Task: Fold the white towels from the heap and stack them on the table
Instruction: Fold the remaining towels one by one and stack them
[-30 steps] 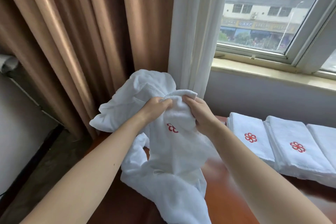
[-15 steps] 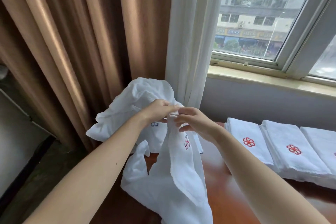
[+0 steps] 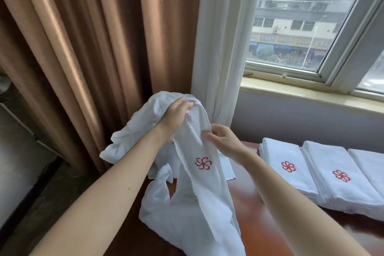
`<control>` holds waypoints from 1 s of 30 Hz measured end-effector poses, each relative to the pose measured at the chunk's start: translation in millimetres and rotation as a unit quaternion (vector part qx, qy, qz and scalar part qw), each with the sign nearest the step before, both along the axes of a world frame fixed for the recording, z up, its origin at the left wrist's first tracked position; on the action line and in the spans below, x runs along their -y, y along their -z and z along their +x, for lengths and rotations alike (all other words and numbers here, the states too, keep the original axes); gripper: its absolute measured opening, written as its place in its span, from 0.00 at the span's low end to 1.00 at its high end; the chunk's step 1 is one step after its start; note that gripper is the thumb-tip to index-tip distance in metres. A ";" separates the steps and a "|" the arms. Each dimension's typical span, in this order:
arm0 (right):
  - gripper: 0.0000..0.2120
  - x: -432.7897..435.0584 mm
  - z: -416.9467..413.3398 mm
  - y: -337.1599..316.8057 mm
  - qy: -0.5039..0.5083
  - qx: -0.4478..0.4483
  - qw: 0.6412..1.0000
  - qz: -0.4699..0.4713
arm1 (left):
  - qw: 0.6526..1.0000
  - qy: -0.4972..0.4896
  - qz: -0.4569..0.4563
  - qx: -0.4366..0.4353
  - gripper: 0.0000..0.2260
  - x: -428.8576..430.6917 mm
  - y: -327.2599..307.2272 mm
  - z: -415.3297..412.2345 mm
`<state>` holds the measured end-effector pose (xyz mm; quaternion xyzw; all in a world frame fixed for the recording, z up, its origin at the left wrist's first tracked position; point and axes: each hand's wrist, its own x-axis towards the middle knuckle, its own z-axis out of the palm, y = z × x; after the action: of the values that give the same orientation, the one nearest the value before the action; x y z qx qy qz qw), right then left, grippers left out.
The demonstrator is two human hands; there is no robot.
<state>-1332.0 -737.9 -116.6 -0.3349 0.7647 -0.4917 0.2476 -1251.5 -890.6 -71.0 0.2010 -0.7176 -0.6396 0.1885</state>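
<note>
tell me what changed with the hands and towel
The left hand lifted its end of the white towel upward; the right hand slid down the edge, so the hands parted. Both keep their grip. The folded towel stacks stayed put.

Unfolded white towel (image 3: 199,183) with a red pinwheel emblem, gripped at its top by the left hand (image 3: 176,114), pinched just below by the right hand (image 3: 224,141), hanging twisted onto the counter (image 3: 247,210). Crumpled heap (image 3: 133,137) of towels behind it. Three folded stacks (image 3: 340,189) side by side at right, emblems up on two.
</note>
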 end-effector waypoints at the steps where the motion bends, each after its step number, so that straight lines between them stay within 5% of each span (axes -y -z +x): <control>1: 0.13 -1.3 -0.6 2.0 -0.003 0.002 1.000 0.012 | 1.000 -0.020 0.009 -0.009 0.11 2.5 -2.0 -0.8; 8: 0.13 -8.1 -4.2 19.6 0.038 0.054 0.998 -0.006 | 0.992 -0.109 -0.018 -0.056 0.06 16.8 -4.3 -7.3; 13: 0.21 -3.2 -7.0 -11.5 0.070 0.118 0.982 -0.126 | 0.994 -0.015 -0.100 -0.040 0.07 5.0 -5.9 -8.4; 20: 0.05 -0.5 -18.4 -51.5 0.052 0.206 0.943 -0.256 | 0.980 0.149 -0.110 0.077 0.12 -7.5 -23.3 -4.7; 26: 0.02 -3.5 -16.7 -45.6 0.063 0.140 0.963 -0.220 | 0.996 0.062 0.044 0.054 0.12 -19.4 -31.2 -7.1; 30: 0.08 -10.3 -12.6 -25.8 0.094 0.101 0.982 -0.129 | 0.974 -0.016 0.221 0.056 0.11 -20.4 -24.1 -5.0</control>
<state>-1344.6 -727.6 -90.8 -0.2393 0.6937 -0.6388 0.2311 -1256.5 -870.2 -46.9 0.2850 -0.5650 -0.7666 0.1091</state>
